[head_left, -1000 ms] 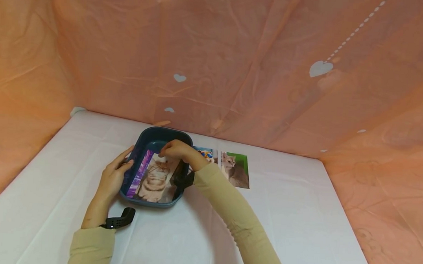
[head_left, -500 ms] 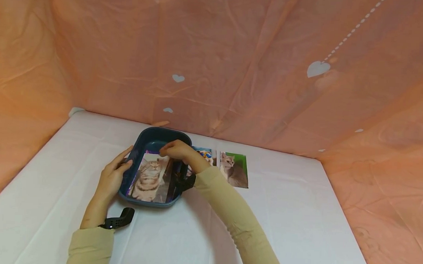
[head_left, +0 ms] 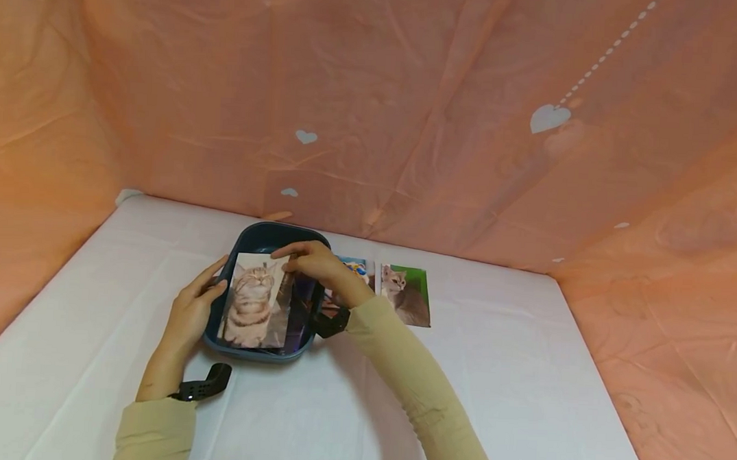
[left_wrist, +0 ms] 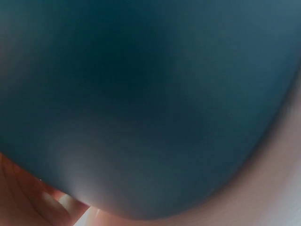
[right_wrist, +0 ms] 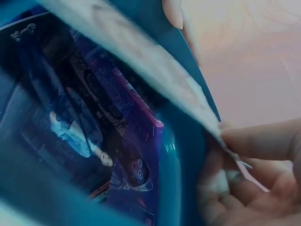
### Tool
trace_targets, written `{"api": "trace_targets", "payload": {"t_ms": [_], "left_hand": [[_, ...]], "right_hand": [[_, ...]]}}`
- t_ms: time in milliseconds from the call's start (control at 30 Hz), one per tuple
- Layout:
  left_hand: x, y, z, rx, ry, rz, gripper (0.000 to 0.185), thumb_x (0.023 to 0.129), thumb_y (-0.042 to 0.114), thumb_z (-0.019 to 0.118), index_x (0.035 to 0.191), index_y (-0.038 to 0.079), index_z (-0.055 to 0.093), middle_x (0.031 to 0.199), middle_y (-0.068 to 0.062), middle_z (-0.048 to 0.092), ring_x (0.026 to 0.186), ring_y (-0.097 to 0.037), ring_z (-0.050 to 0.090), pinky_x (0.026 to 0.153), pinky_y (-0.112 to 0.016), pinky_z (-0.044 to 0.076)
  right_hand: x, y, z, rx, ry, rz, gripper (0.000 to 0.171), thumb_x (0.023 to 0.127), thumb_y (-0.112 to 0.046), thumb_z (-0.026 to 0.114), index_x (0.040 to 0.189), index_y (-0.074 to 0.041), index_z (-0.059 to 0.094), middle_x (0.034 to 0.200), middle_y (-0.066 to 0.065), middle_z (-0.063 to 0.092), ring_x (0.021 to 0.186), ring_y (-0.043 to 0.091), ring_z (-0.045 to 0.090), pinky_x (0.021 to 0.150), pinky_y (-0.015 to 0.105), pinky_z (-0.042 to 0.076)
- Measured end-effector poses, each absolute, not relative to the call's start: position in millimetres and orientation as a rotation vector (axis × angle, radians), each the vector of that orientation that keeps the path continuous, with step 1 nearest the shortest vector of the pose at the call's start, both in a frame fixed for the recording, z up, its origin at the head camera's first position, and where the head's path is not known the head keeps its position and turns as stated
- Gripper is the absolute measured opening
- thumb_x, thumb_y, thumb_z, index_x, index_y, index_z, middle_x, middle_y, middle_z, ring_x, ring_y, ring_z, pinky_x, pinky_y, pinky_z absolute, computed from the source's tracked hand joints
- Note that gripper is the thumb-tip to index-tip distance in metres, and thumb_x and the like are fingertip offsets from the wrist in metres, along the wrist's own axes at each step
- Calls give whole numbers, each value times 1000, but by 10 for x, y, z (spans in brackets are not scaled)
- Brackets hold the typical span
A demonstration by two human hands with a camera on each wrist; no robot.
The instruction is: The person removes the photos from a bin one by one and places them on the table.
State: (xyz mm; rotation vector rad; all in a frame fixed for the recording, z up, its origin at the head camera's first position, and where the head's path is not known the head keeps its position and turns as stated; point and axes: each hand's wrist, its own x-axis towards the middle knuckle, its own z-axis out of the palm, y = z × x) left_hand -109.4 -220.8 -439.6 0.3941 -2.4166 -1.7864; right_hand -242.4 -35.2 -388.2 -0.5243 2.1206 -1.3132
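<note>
A dark teal plastic bin (head_left: 263,231) with rounded corners stands before me. My left hand (head_left: 191,308) holds its left side, thumb at the rim and fingers along the outer wall. In the left wrist view the bin's wall (left_wrist: 141,103) fills nearly everything. My right hand (head_left: 311,260) pinches the top right edge of a cat picture card (head_left: 251,304), raised over the bin. The right wrist view shows that card (right_wrist: 155,59) nearly edge-on between the thumb and fingers of my right hand (right_wrist: 254,174). Beneath it in the bin lies a dark purple printed picture (right_wrist: 89,122).
Right of the bin, a picture card with a grey cat on green (head_left: 407,297) lies on the white-covered table (head_left: 491,386). A blue colourful card (head_left: 357,267) is partly hidden behind my right wrist. Orange sheeting (head_left: 374,107) with white hearts hangs around the table.
The cat card has come up out of the bin and shifted left in my right hand, uncovering dark purple at its right. My left hand stays at the bin's side.
</note>
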Motion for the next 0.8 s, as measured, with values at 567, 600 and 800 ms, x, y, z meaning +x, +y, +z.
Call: {"api": "trace_targets", "payload": {"t_ms": [567,600,800], "left_hand": [[-1066,-2291,-4418,375,-2399,-1803,49,103,29,40,150,20,31,150,-27,32,137,-43,28,109,-62,21],[-1065,-2293,-4415,379,-2400,-1806,49,102,28,40,151,20,31,151,-27,31,138,-44,27,109,-62,20],[-1067,-2301,-4410,390,-2402,-1814,50,103,28,40,151,21,30,152,-25,29,138,-44,27,110,-62,20]], "right_hand": [[-2439,-118,-3888,-442,2042,-1632,31,92,-7,62,123,-8,65,76,0,53,64,15,45,60,27,41],[-2438,-93,-3892,-436,2034,-1652,31,92,-7,62,123,-8,65,74,0,52,63,16,44,60,27,40],[-2431,68,-3917,-395,2016,-1757,35,89,-1,62,124,-4,63,76,-3,51,62,14,44,59,27,38]]}}
